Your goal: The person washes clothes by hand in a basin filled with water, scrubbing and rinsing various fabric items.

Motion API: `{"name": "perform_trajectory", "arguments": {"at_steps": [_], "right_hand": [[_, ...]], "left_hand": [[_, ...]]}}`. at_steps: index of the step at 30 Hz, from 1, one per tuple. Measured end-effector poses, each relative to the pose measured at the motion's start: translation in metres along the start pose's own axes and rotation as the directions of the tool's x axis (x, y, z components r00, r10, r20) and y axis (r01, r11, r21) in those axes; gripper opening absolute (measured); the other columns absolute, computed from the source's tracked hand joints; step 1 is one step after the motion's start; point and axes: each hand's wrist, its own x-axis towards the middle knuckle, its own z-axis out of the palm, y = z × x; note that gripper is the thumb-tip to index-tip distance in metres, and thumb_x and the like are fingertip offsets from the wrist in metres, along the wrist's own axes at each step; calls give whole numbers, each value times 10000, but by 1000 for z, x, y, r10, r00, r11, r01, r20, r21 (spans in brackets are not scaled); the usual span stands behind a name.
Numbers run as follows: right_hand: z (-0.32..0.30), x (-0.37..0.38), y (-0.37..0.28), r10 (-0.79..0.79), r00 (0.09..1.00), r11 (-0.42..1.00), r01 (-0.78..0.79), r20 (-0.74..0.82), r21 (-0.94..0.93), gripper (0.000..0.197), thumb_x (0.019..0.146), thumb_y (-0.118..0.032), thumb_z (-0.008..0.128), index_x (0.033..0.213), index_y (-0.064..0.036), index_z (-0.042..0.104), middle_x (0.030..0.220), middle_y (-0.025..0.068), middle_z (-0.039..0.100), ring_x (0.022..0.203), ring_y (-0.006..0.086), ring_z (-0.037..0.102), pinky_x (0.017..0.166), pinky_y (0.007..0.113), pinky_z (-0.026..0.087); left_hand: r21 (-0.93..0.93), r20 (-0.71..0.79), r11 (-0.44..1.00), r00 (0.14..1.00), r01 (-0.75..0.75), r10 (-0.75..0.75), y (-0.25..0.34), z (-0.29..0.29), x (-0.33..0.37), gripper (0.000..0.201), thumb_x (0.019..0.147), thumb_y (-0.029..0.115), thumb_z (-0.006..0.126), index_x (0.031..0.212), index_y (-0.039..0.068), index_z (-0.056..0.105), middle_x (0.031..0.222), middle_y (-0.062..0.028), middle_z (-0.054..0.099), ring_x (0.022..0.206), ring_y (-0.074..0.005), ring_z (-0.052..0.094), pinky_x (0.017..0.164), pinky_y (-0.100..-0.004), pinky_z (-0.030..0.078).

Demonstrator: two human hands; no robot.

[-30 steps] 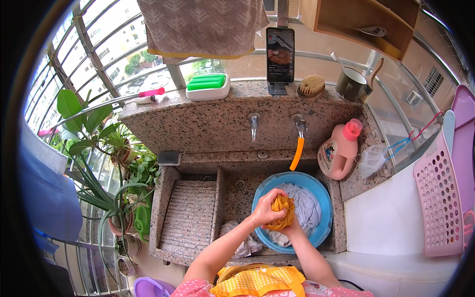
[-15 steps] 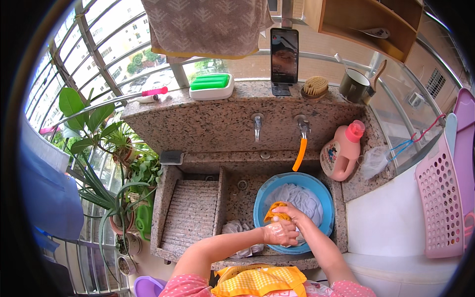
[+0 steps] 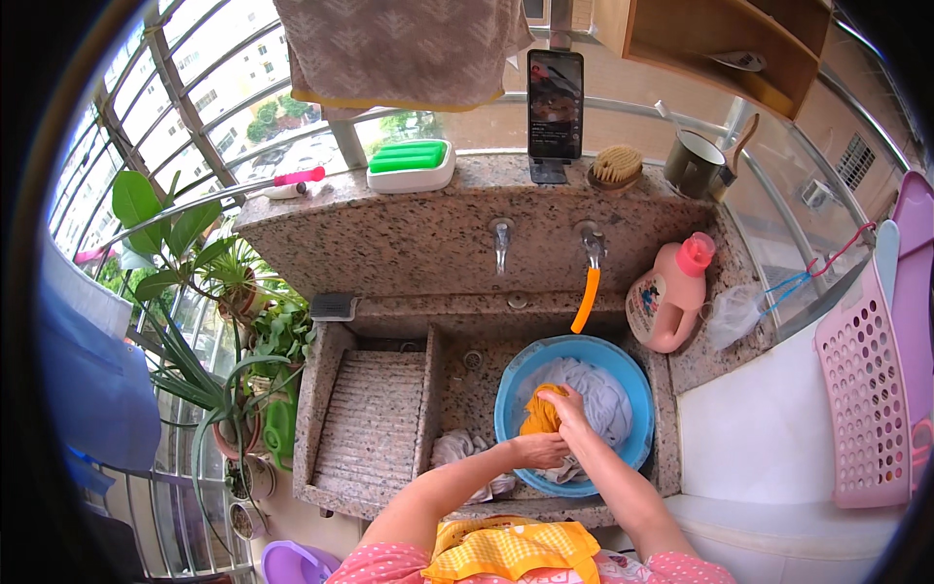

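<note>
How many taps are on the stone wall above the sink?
2. One plain metal tap sits left of centre above the sink; the other tap, to its right, carries an orange hose pointing down to the blue basin. None looks hidden.

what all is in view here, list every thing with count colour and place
basin: 1, blue, in sink under orange spout
yellow cloth: 1, in basin, gripped by both hands
white cloth: 1, in basin
washboard: 1, stone grey, left of sink
taps: 2, metal, sink wall
detergent bottle: 1, pink, right of basin
phone: 1, black, ledge
brush: 1, tan, ledge
soap box: 1, green and white, ledge
mug: 1, dark, ledge
plants: several, green, left
basket: 1, pink, right
left hand: on yellow cloth
right hand: on yellow cloth
</note>
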Motion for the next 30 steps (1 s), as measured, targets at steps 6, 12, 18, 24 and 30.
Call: {"name": "perform_trajectory", "arguments": {"at_steps": [6,12,18,24,30], "right_hand": [[-5,-7,-44,-90,991,922,121,-100,368,156,690,-45,669,792,-41,552,789,33,586,723,121,560,651,247,447],[21,-44,-66,-572,698,746,661,430,-79,171,649,-42,664,763,-27,537,772,58,567,753,163,556,742,280,437],[34,-86,-105,-280,325,724,689,904,-24,234,615,-78,708,731,-18,513,806,80,581,806,214,560,786,345,433],[6,-62,-92,-398,761,818,41,513,574,162,714,-180,626,809,-69,555,814,72,584,834,238,558,843,416,431],[-10,-34,-64,82,962,757,-229,259,612,240,864,-335,473,937,-124,562,855,53,603,827,188,591,770,345,496]], "left_hand": [[-872,-199,287,248,397,-948,23,-26,-38,794,802,352,523,1406,110,68,1443,-139,88,1341,-260,123,1080,-388,127],[-42,379,-473,424,-880,-823,9,-34,-35,710,864,552,379,1348,53,234,1367,-141,298,1270,-281,286,1041,-446,245],[279,291,-472,542,-836,-788,-4,-41,-53,581,813,464,536,1229,75,426,1172,-132,498,1092,-290,485,941,-433,402],[11,518,-266,233,-964,-823,-31,-101,-48,405,688,49,490,1089,108,492,1039,-135,560,970,-290,554,890,-418,437],[-933,-79,81,-20,-349,-997,-35,-129,-43,277,592,-54,548,848,53,543,1047,-151,561,978,-250,550,871,-356,427]]}}
